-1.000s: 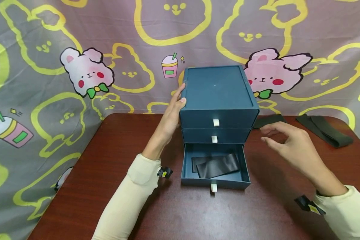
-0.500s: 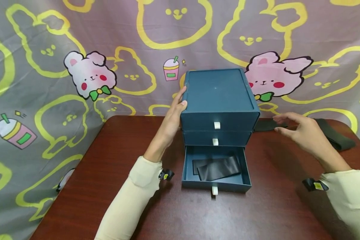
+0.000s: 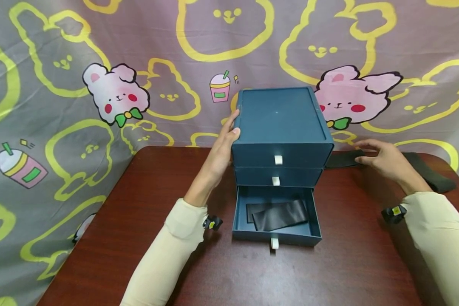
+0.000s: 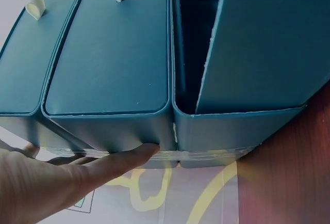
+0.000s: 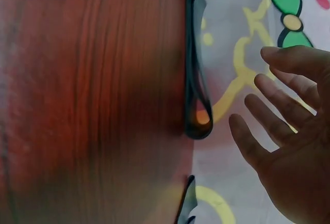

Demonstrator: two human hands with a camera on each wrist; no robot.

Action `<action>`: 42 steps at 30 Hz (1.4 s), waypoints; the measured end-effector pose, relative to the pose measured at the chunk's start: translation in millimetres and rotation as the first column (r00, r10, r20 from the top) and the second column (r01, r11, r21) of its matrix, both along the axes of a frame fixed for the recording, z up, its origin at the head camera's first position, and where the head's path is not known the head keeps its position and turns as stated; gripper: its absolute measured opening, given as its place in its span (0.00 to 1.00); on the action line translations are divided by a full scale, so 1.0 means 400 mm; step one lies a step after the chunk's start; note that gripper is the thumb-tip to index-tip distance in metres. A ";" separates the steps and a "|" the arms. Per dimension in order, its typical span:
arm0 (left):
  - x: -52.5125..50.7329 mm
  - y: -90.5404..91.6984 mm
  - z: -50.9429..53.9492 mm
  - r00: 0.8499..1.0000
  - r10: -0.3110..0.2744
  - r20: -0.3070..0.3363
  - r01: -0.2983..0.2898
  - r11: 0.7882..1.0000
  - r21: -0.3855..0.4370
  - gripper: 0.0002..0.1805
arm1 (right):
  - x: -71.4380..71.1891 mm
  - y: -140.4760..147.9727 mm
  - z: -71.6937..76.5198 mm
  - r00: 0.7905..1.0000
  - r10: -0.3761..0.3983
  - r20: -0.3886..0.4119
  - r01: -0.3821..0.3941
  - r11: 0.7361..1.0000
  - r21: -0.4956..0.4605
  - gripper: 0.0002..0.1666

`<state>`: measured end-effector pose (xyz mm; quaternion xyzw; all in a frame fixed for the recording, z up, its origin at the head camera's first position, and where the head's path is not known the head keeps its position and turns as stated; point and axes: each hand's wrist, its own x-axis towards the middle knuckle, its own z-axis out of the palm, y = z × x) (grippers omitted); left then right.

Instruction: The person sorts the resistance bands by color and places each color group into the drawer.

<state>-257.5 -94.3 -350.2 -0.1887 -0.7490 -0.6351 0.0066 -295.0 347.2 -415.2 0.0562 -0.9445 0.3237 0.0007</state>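
A dark blue drawer cabinet (image 3: 277, 114) stands on the table with its bottom drawer (image 3: 296, 240) pulled out. Flat black bands (image 3: 281, 216) lie overlapping inside that drawer. My left hand (image 3: 217, 157) rests against the cabinet's left side; in the left wrist view its thumb (image 4: 121, 162) lies along the side wall, fingers partly hidden. To the right, my right hand (image 3: 388, 160) is spread above a folded black fabric band (image 3: 342, 159) beside the cabinet. In the right wrist view the fingers (image 5: 276, 105) are apart from the looped band (image 5: 190, 79) and hold nothing.
A second folded black band (image 3: 430, 174) lies at the table's right, partly behind my right hand. The upper drawers are closed, each with a white pull tab (image 3: 278, 160). A patterned cloth (image 3: 164, 85) hangs along the table's back edge (image 3: 176, 147).
My right hand has moved away to the right and back, from beside the cabinet to over the folded band. My left hand stays on the cabinet's side.
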 end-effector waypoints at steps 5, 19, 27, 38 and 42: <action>0.000 -0.002 0.000 1.000 0.003 0.010 -0.003 1.000 0.005 0.34 | -0.030 0.021 -0.010 0.998 0.023 0.054 -0.021 0.999 -0.035 0.29; 0.001 0.003 0.001 1.000 0.004 0.002 -0.004 1.000 -0.003 0.33 | -0.064 0.070 -0.044 0.986 0.055 0.156 -0.055 0.998 -0.003 0.33; -0.001 -0.001 -0.002 1.000 0.006 0.000 -0.006 1.000 -0.004 0.34 | -0.065 0.078 -0.053 0.980 0.081 0.183 -0.090 0.995 0.041 0.38; 0.000 0.003 0.004 1.000 0.011 0.014 -0.011 1.000 -0.007 0.34 | -0.046 0.084 -0.059 0.984 0.058 0.170 -0.068 0.996 0.053 0.32; 0.001 0.003 0.005 1.000 0.011 0.009 -0.011 1.000 -0.008 0.34 | -0.035 0.078 -0.054 0.990 0.063 0.122 -0.072 0.995 0.071 0.30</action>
